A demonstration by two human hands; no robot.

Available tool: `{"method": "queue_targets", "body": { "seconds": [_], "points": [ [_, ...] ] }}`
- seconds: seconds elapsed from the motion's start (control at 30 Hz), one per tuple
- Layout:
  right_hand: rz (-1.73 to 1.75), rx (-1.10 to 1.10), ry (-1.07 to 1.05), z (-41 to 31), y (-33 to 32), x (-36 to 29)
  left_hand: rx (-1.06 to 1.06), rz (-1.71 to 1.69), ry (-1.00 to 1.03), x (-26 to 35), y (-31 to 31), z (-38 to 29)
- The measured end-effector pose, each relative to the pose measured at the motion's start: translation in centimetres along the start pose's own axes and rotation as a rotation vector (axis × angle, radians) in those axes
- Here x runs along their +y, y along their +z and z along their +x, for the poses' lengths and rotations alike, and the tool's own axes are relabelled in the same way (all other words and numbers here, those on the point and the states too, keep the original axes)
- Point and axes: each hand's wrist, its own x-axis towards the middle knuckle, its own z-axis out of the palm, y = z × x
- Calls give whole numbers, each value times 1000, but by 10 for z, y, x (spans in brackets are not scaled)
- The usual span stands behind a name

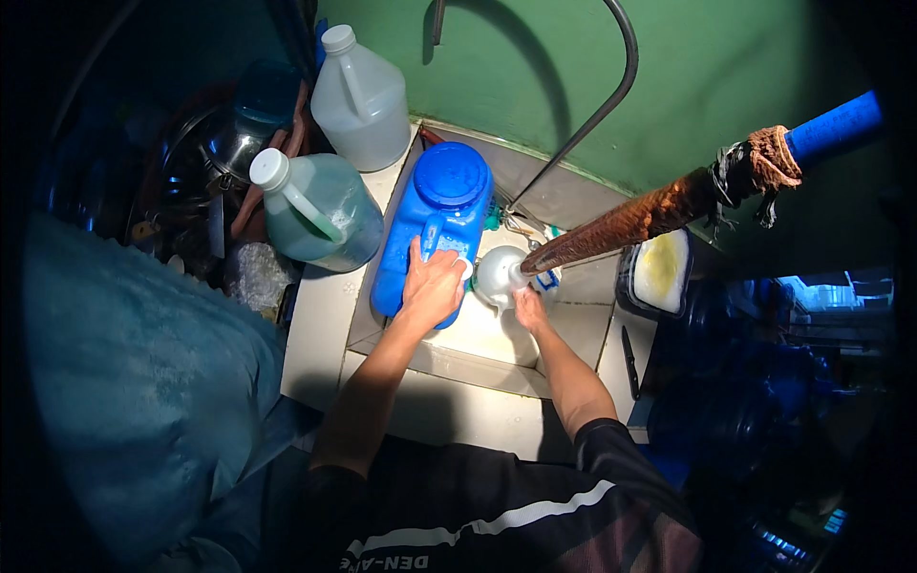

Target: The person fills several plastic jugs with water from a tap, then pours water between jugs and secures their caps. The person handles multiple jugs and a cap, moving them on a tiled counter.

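Observation:
My left hand (433, 283) is over the blue plastic jug (394, 268) in the tiled basin, with a white cap (466, 268) held at its fingers. My right hand (529, 306) grips a translucent plastic jug (498, 272) near its neck. A rusty pipe (630, 218) slants down to this jug's mouth; its upper part is blue (834, 132). Whether liquid flows from the pipe cannot be seen. Two capped gallon jugs stand on the left ledge, one with greenish liquid (322, 215), the other with cloudy contents (365, 107).
A knife (630, 362) lies on the right ledge below a container with a white and yellow top (659, 272). A bent grey tube (609, 107) reaches down into the basin. Metal pots (236, 143) stand at left, above a teal cloth (143, 372). Dark blue containers (716, 408) are at right.

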Motion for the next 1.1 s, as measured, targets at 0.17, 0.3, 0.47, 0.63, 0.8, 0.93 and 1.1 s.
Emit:
{"method": "queue_targets", "body": {
  "seconds": [0.17, 0.3, 0.47, 0.63, 0.8, 0.93, 1.1],
  "points": [
    [46, 104, 20, 0, 8, 4, 89, -8, 9, 1, 1, 0],
    [-31, 218, 24, 0, 14, 5, 120, -31, 18, 0, 0, 0],
    [-34, -31, 16, -5, -7, -10, 107, -89, 3, -1, -2, 1],
    [-67, -173, 42, -7, -27, -54, 117, -132, 6, -3, -3, 0],
    [-259, -145, 183, 24, -17, -72, 145, -181, 19, -5, -3, -1],
    [-448, -218, 329, 69, 21, -36, 198, -190, 12, -5, -1, -1],
    [-325, -126, 52, 126, 78, 69, 43, -206, -34, -8, -7, 1]
  ]
}}
